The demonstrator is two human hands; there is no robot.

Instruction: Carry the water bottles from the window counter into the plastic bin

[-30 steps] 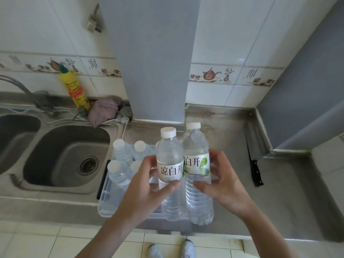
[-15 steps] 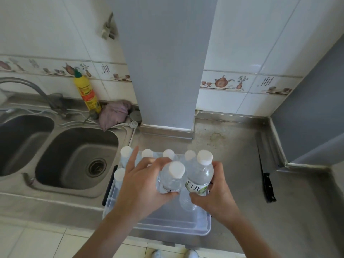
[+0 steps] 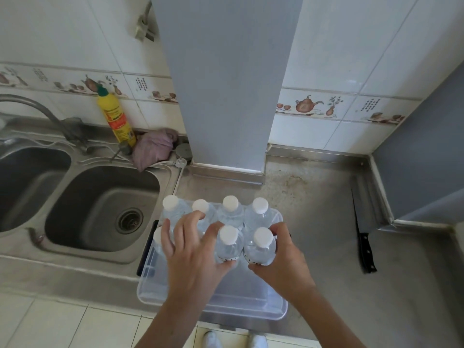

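Note:
A clear plastic bin (image 3: 276,317) sits on the steel counter by the sink. Several white-capped water bottles (image 3: 230,209) stand upright in its far end. Two more stand in front of them. My right hand (image 3: 286,264) wraps the right one (image 3: 262,243) from its right side. My left hand (image 3: 193,259) has its fingers spread over the back bottles, with only the thumb and the palm's edge against the left one (image 3: 228,243). The bin's near half holds no bottles.
A double steel sink (image 3: 100,209) lies left of the bin. A black-handled knife (image 3: 364,244) lies on the counter (image 3: 326,247) to the right. A yellow detergent bottle (image 3: 116,116) and a pink cloth (image 3: 153,146) sit at the back, beside a grey column (image 3: 226,84).
Both hands lowered the two bottles from above the counter into the bin, upright in front of the back row. My left fingers have spread off their bottle.

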